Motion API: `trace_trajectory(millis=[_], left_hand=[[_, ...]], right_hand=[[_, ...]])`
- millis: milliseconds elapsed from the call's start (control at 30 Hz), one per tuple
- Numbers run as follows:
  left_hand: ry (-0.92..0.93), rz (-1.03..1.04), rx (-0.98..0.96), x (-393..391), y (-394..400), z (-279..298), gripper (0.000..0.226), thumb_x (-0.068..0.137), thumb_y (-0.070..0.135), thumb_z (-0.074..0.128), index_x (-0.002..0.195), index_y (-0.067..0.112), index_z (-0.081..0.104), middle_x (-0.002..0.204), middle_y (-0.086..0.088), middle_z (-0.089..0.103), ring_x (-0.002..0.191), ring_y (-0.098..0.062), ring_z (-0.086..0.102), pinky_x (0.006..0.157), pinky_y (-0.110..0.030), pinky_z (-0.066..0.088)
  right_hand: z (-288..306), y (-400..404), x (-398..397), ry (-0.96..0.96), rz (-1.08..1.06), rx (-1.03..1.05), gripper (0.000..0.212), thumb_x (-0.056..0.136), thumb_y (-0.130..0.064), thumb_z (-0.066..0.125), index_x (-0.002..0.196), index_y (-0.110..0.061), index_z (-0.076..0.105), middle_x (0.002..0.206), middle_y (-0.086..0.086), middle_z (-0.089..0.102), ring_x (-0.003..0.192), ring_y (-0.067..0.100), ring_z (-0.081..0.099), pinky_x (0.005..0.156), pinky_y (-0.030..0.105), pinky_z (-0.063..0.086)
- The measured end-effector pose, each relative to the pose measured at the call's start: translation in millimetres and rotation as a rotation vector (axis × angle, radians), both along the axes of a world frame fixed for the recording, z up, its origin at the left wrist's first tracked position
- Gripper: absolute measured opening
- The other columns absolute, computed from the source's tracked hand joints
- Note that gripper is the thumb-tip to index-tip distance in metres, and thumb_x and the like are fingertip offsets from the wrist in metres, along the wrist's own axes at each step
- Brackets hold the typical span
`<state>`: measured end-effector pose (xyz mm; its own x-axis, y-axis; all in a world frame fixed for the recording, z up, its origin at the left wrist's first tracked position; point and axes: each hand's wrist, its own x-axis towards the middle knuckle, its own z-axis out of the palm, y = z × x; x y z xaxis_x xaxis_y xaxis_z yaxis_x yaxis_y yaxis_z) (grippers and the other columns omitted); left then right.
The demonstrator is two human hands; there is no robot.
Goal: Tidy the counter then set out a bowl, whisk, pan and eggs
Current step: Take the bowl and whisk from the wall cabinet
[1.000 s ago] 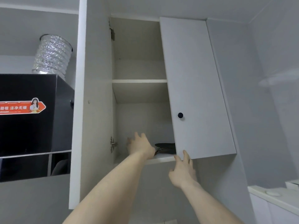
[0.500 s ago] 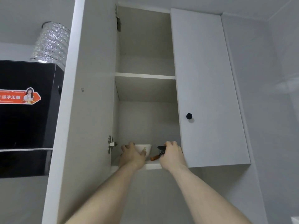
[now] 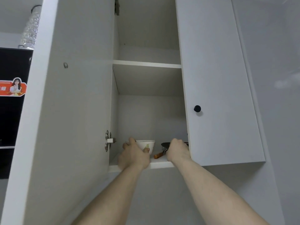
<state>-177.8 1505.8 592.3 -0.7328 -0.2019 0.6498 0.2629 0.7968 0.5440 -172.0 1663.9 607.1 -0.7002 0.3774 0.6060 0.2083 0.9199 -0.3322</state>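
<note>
A white bowl (image 3: 148,145) with a leaf pattern stands on the bottom shelf (image 3: 159,163) of the open wall cupboard. My left hand (image 3: 134,155) grips it, with the thumb on the left rim and fingers curled round its front. Right of the bowl lies a whisk with an orange handle (image 3: 158,155) and dark wires. Behind it sits a dark pan (image 3: 164,145), mostly hidden. My right hand (image 3: 177,151) reaches over the whisk and pan with curled fingers; what it holds is hidden.
The cupboard's left door (image 3: 73,111) stands wide open with a hinge (image 3: 108,142) beside my left hand. The right door (image 3: 217,95) with a black knob (image 3: 197,108) is closed. The upper shelf (image 3: 146,64) looks bare. A black range hood (image 3: 13,111) hangs at the left.
My left hand reached into the cupboard and took hold of the bowl. My right hand rose from below the right door onto the shelf, over the whisk and pan. The view moved closer.
</note>
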Motion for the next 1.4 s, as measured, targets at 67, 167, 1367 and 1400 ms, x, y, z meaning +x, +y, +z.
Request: trace_trajectory(millis=[67, 167, 1367, 1400], left_hand=[[0.001, -0.002, 0.001, -1, 0, -1, 0.052, 0.089, 0.057, 0.059, 0.124, 0.023, 0.042, 0.129, -0.008, 0.053, 0.114, -0.032, 0.062, 0.079, -0.036, 0.042], [0.005, 0.000, 0.003, -1, 0, -3, 0.052, 0.089, 0.057, 0.059, 0.125, 0.023, 0.042, 0.130, -0.009, 0.052, 0.113, -0.032, 0.062, 0.079, -0.037, 0.042], [0.026, 0.045, 0.043, -2, 3, -4, 0.054, 0.092, 0.048, 0.063, 0.124, 0.014, 0.037, 0.132, -0.013, 0.042, 0.112, -0.033, 0.060, 0.071, -0.035, 0.037], [0.027, 0.044, 0.041, -3, 3, -4, 0.054, 0.092, 0.048, 0.063, 0.124, 0.013, 0.037, 0.132, -0.013, 0.042, 0.113, -0.033, 0.060, 0.071, -0.035, 0.037]], right_hand=[[-1, 0, 0, -0.001, -0.007, 0.007, 0.022, 0.086, -0.006, 0.065, 0.108, -0.008, 0.067, 0.115, 0.013, 0.070, 0.105, 0.029, 0.069, 0.076, 0.029, 0.051], [-1, 0, -1, -0.003, -0.015, 0.026, 0.024, 0.085, -0.006, 0.065, 0.109, -0.008, 0.067, 0.115, 0.012, 0.069, 0.105, 0.029, 0.069, 0.078, 0.030, 0.053], [2, -23, -12, 0.191, 0.246, -0.417, 0.032, 0.088, -0.009, 0.051, 0.111, -0.007, 0.073, 0.117, 0.019, 0.067, 0.106, 0.039, 0.066, 0.087, 0.037, 0.058], [3, -22, -12, 0.219, 0.261, -0.450, 0.034, 0.086, -0.007, 0.050, 0.110, -0.008, 0.074, 0.116, 0.019, 0.068, 0.103, 0.040, 0.067, 0.087, 0.039, 0.059]])
